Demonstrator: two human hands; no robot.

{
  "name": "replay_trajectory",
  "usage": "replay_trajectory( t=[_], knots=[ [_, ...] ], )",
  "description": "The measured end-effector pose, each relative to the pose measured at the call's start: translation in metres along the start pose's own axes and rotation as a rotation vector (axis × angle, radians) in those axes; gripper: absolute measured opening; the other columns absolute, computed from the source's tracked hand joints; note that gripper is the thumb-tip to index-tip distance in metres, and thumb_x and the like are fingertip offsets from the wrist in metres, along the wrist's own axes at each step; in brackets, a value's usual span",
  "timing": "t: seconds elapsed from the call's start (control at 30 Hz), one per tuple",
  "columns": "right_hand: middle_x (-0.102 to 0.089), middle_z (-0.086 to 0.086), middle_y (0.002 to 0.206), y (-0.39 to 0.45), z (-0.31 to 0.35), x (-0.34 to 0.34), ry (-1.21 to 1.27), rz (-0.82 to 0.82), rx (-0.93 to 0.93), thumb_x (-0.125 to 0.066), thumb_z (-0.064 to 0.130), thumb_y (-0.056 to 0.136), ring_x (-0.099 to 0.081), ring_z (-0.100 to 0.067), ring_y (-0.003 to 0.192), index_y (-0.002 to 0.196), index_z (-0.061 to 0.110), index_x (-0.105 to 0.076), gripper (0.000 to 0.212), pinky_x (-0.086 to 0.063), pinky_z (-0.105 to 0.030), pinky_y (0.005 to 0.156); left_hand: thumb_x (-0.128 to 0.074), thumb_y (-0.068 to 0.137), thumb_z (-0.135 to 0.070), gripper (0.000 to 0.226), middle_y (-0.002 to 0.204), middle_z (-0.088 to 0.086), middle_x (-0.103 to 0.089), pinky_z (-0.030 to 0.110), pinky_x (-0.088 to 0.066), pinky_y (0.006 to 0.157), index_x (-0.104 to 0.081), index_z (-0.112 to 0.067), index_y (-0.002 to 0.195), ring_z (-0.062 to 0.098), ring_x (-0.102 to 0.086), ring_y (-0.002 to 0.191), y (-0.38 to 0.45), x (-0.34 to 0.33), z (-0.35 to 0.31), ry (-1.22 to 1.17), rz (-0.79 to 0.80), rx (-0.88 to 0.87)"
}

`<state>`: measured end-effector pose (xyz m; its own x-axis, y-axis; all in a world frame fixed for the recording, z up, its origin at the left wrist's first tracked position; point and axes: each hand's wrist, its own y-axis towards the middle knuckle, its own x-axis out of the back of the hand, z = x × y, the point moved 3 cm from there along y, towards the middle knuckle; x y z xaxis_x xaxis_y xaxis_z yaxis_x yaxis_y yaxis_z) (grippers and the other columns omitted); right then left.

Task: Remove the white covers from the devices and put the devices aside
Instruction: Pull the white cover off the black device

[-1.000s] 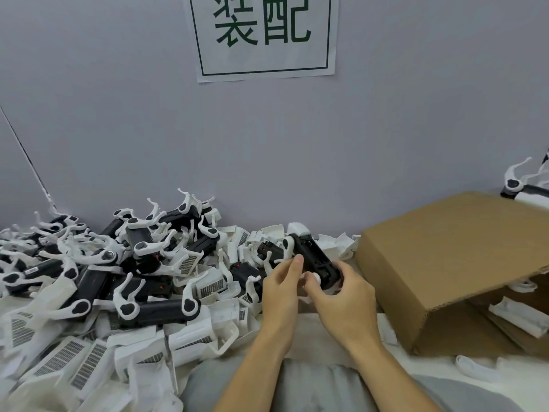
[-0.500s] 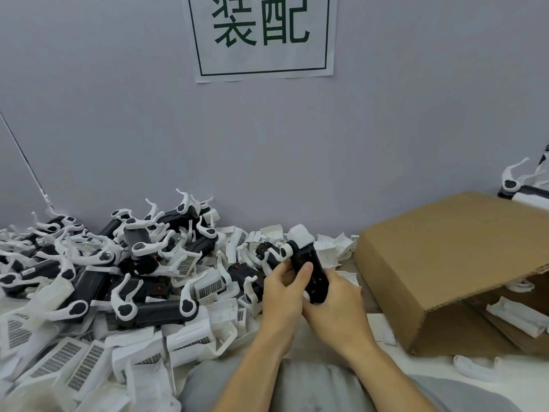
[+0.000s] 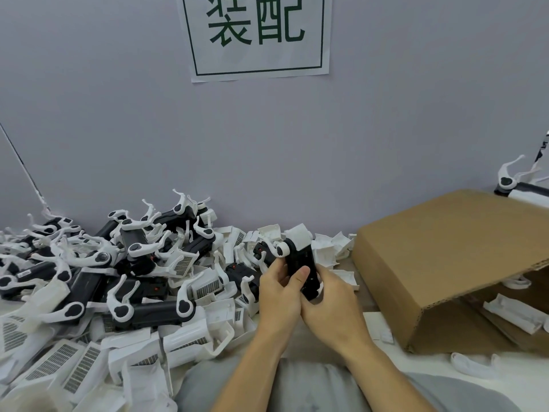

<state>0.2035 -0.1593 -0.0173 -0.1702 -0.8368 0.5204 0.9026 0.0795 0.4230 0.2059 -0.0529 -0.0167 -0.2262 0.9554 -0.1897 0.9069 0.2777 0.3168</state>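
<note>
On the left of the worktop, a heap of black devices with white arms is piled among loose white covers. In the middle, one black device is held nearly upright above the worktop's near edge, a white cover still seated on its top end. It is gripped by the left hand, thumb pressed on its face, and clasped from beneath by the right hand. To the right, a cardboard box is laid on its side, white parts visible inside.
</note>
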Motion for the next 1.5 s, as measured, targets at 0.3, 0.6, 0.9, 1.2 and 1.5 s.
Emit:
replay_trajectory(
  t=[0.3, 0.6, 0.9, 1.2, 1.5],
  knots=[
    [-0.072, 0.012, 0.105, 0.002, -0.003, 0.009, 0.55, -0.154, -0.042, -0.064, 0.032, 0.078, -0.066, -0.009, 0.107, 0.114, 0.033, -0.06, 0.036, -0.056, -0.035, 0.089, -0.058, 0.088, 0.007, 0.03, 0.091, -0.001, -0.077, 0.033, -0.059, 0.077, -0.073, -0.016, 0.1, 0.016, -0.072, 0.088, -0.005, -0.009, 0.003, 0.235, 0.177, -0.14],
    [-0.068, 0.013, 0.084, 0.008, -0.011, 0.016, 0.443, -0.407, -0.167, -0.086, 0.031, 0.074, -0.066, 0.001, 0.08, 0.091, 0.034, -0.058, 0.033, -0.051, -0.021, 0.074, -0.056, 0.082, 0.011, 0.038, 0.088, -0.004, -0.077, 0.021, -0.053, 0.07, -0.075, -0.013, 0.104, 0.011, -0.071, 0.082, -0.012, -0.014, -0.003, 0.444, 0.279, -0.213],
    [-0.07, 0.011, 0.079, 0.008, -0.011, 0.019, 0.439, -0.397, -0.184, -0.087, 0.036, 0.072, -0.066, 0.001, 0.077, 0.094, 0.027, -0.064, 0.033, -0.054, -0.023, 0.072, -0.052, 0.08, 0.005, 0.035, 0.077, -0.013, -0.071, 0.022, -0.049, 0.063, -0.07, -0.017, 0.099, 0.004, -0.064, 0.071, -0.012, -0.015, -0.001, 0.439, 0.283, -0.21],
    [-0.049, 0.02, 0.135, 0.004, -0.007, 0.003, 0.551, -0.162, -0.12, -0.055, 0.046, 0.096, -0.046, 0.002, 0.13, 0.153, 0.027, -0.031, 0.065, -0.038, -0.031, 0.11, -0.051, 0.103, -0.008, 0.019, 0.107, -0.004, -0.07, 0.024, -0.051, 0.086, -0.061, -0.023, 0.109, 0.008, -0.065, 0.098, -0.003, -0.005, -0.004, 0.177, -0.096, -0.069],
    [-0.067, -0.008, 0.119, 0.009, -0.019, 0.011, 0.715, -0.328, -0.31, -0.04, 0.018, 0.107, -0.061, -0.024, 0.116, 0.129, 0.013, -0.062, 0.032, -0.047, -0.035, 0.097, -0.064, 0.086, -0.056, 0.045, 0.076, 0.004, -0.068, 0.028, -0.056, 0.06, -0.074, -0.012, 0.088, 0.014, -0.064, 0.062, -0.002, -0.002, -0.01, -0.424, -0.159, 0.337]
  ],
)
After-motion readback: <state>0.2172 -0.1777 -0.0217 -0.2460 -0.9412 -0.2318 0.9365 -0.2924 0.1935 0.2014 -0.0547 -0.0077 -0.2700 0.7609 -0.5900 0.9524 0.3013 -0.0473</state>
